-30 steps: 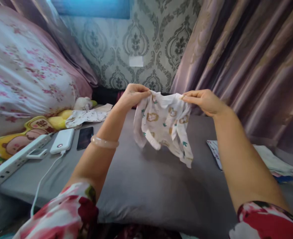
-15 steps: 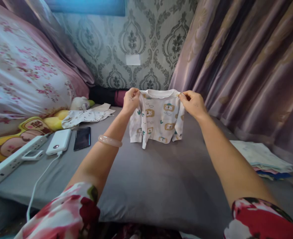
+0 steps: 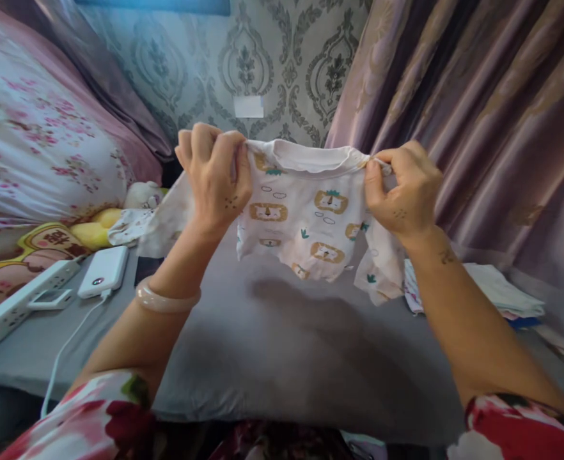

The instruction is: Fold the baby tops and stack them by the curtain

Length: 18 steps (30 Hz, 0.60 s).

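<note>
A small white long-sleeved shirt with lion faces and green leaves printed on it hangs in the air, its neckline facing up. At the shoulder on the left, my left hand is closed on the fabric. My right hand pinches the opposite shoulder between thumb and fingers. The sleeves swing outward, one partly behind my left wrist and the other below my right hand. Under the shirt lies the grey bed sheet, with the shirt's shadow on it.
To the left are a white power strip, a white power bank with a cable, a partly covered dark phone and plush toys. Folded clothes lie at the right, by the purple curtain.
Both hands have risen and come nearer, carrying the shirt up off the bed. They are farther apart, and the sleeves have swung outward.
</note>
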Each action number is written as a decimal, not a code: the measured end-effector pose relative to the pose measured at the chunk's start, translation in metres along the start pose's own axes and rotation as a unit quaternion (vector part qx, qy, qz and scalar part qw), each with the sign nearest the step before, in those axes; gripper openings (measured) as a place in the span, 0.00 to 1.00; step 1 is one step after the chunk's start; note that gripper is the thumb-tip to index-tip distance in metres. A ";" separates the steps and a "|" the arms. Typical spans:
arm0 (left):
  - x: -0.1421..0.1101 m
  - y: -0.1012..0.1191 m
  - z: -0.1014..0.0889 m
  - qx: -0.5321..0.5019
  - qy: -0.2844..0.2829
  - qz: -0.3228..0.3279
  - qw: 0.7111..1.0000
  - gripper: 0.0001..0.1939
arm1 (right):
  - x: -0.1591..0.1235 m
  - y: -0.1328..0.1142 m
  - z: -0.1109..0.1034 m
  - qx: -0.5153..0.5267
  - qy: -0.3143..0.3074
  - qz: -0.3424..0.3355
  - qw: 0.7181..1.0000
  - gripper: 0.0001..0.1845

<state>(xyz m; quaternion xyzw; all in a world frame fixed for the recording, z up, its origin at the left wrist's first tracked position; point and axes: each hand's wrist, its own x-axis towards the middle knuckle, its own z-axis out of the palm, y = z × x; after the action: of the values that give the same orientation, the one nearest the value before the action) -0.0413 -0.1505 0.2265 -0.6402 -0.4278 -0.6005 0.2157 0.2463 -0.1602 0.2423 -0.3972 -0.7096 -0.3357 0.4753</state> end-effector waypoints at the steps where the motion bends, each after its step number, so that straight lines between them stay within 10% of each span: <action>1: 0.005 -0.001 -0.004 0.001 -0.015 0.003 1.000 0.11 | 0.005 0.001 -0.003 -0.001 -0.006 -0.003 1.000 0.14; 7: 0.000 -0.028 0.020 0.102 -0.138 0.055 0.984 0.12 | -0.001 0.014 0.031 -0.021 -0.174 0.055 0.983 0.14; 12: -0.077 -0.073 0.077 0.137 -0.347 -0.002 0.928 0.13 | -0.070 0.018 0.098 -0.020 -0.418 0.128 0.899 0.14; 18: -0.152 -0.104 0.118 0.137 -0.427 -0.076 0.891 0.17 | -0.151 0.013 0.150 -0.008 -0.508 0.162 0.846 0.19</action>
<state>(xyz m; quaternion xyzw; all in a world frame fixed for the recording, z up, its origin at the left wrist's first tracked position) -0.0430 -0.0445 0.0350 -0.7644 -0.6041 -0.2194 0.0519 0.2313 -0.0631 0.0529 -0.6254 -0.7746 -0.0107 0.0934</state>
